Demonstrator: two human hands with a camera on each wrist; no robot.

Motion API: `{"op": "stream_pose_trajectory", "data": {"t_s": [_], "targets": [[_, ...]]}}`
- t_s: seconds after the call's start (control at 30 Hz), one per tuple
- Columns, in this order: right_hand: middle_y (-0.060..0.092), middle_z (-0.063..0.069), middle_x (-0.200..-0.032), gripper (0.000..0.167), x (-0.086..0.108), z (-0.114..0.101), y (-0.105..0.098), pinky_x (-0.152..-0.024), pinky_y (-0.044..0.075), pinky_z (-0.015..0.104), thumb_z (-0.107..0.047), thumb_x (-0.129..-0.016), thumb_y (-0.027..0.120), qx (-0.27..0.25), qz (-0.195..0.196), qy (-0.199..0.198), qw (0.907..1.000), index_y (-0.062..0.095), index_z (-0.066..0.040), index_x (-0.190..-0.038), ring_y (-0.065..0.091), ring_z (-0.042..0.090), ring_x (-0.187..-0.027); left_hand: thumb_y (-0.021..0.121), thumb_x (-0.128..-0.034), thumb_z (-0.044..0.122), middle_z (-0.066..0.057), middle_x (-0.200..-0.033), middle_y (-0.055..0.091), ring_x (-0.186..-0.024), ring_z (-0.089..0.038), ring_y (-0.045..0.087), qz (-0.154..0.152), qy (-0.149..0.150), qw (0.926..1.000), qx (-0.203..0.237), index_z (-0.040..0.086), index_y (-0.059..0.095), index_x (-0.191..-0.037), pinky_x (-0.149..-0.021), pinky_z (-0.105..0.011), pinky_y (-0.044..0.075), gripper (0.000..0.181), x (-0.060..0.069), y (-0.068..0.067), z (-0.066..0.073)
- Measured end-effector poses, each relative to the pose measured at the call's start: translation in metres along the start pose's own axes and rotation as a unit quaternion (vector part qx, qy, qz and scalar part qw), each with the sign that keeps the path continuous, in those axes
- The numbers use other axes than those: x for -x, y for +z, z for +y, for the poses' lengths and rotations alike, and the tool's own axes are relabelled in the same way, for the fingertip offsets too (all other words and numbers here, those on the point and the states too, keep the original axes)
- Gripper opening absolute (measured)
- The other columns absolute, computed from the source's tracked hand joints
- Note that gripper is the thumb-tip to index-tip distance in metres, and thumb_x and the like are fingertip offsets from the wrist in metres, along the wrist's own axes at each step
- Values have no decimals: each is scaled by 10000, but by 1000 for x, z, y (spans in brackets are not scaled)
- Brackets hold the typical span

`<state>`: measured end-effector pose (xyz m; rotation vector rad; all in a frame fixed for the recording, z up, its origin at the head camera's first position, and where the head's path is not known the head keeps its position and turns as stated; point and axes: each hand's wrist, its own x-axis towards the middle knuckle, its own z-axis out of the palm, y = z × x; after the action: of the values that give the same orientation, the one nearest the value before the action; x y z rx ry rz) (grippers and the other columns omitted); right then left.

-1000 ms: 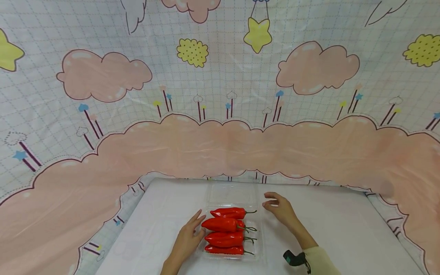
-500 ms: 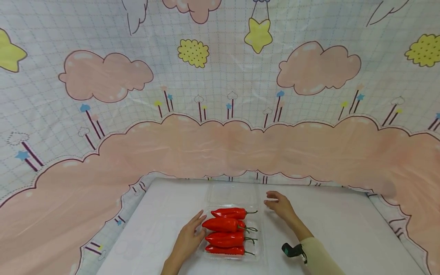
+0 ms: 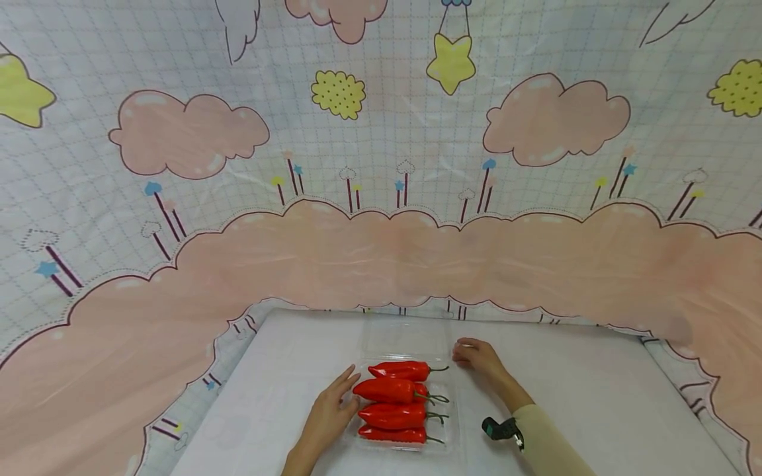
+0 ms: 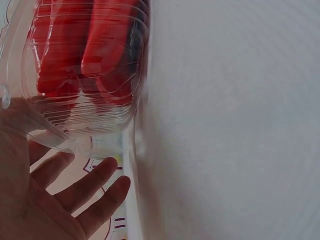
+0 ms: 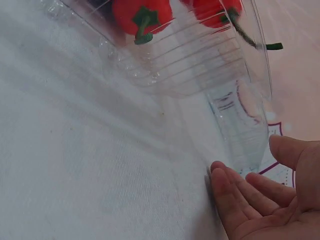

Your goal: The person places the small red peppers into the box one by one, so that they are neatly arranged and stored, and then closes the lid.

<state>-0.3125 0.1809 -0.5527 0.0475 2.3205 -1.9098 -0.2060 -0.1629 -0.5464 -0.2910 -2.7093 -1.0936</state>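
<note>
Several long red peppers with green stems lie side by side in a clear plastic clamshell box. Its lid is folded back flat on the far side. Beside the box's left wall is my left hand, fingers spread and slightly bent; in the left wrist view the fingertips stand just off the ribbed wall. My right hand is low over the table by the lid's right edge, fingers loosely bent and holding nothing. In the right wrist view a narrow gap separates the thumb from the lid.
A white-covered table carries the box. A patterned cloth with clouds and stars hangs behind and around it. A small black device is strapped at my right wrist, by the sleeve.
My right hand has lowered and come slightly left, nearer the lid's edge, with its fingers closer together. The left hand stays beside the box. The whole view has shifted a little.
</note>
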Motion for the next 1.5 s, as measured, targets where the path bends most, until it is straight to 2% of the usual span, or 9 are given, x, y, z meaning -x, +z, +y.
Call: {"op": "stream_pose_trajectory", "data": {"t_s": [0.27, 0.5, 0.73, 1.1, 1.3, 1.5], "targets": [[703, 104, -955, 304, 2, -4, 8, -820, 602, 311, -97, -987, 522, 89, -99, 211, 9997, 603, 125, -1179, 661, 128, -843, 661, -874, 137, -33, -1480, 524, -1263, -283, 589, -56, -44, 10000, 14, 117, 631, -1319, -910, -459, 567, 447, 0, -1, 0], [702, 192, -1062, 361, 2, -5, 11, -826, 601, 314, -100, -975, 547, 57, -65, 106, 9999, 574, 134, -1249, 660, 132, -874, 659, -882, 143, -39, -1488, 516, -1279, -307, 576, -127, -93, 9999, -7, 114, 620, -1331, -912, -466, 566, 452, -1, 0, -1], [713, 136, -1009, 388, 1, -5, 13, -805, 596, 281, -128, -953, 582, 102, -2, 218, 9997, 581, 96, -1270, 650, 116, -840, 657, -881, 147, -22, -1485, 520, -1274, -298, 581, -101, -91, 9999, -32, 118, 624, -1327, -908, -456, 569, 449, -2, 0, -2], [716, 140, -1001, 417, 3, -5, 11, -807, 594, 274, -130, -944, 601, -115, -42, 115, 9999, 557, 74, -1306, 653, 115, -838, 656, -885, 155, -26, -1491, 511, -1277, -315, 576, -204, -102, 9997, -37, 120, 611, -1342, -915, -472, 564, 460, -2, 0, -1], [720, 161, -1066, 403, 4, -9, 11, -868, 591, 313, -126, -951, 578, -78, -4, 61, 10000, 560, 46, -1315, 675, 140, -885, 661, -885, 160, -21, -1490, 513, -1274, -310, 579, -197, -142, 9997, -51, 128, 612, -1342, -919, -469, 563, 461, -1, 0, -1], [694, 226, -1142, 412, 6, -14, 10, -868, 591, 310, -121, -956, 571, -185, -9, 56, 9998, 540, 58, -1327, 690, 183, -939, 666, -885, 170, -19, -1493, 509, -1279, -314, 575, -213, -217, 9995, -26, 143, 612, -1345, -920, -467, 564, 464, -2, 1, -1]]}}
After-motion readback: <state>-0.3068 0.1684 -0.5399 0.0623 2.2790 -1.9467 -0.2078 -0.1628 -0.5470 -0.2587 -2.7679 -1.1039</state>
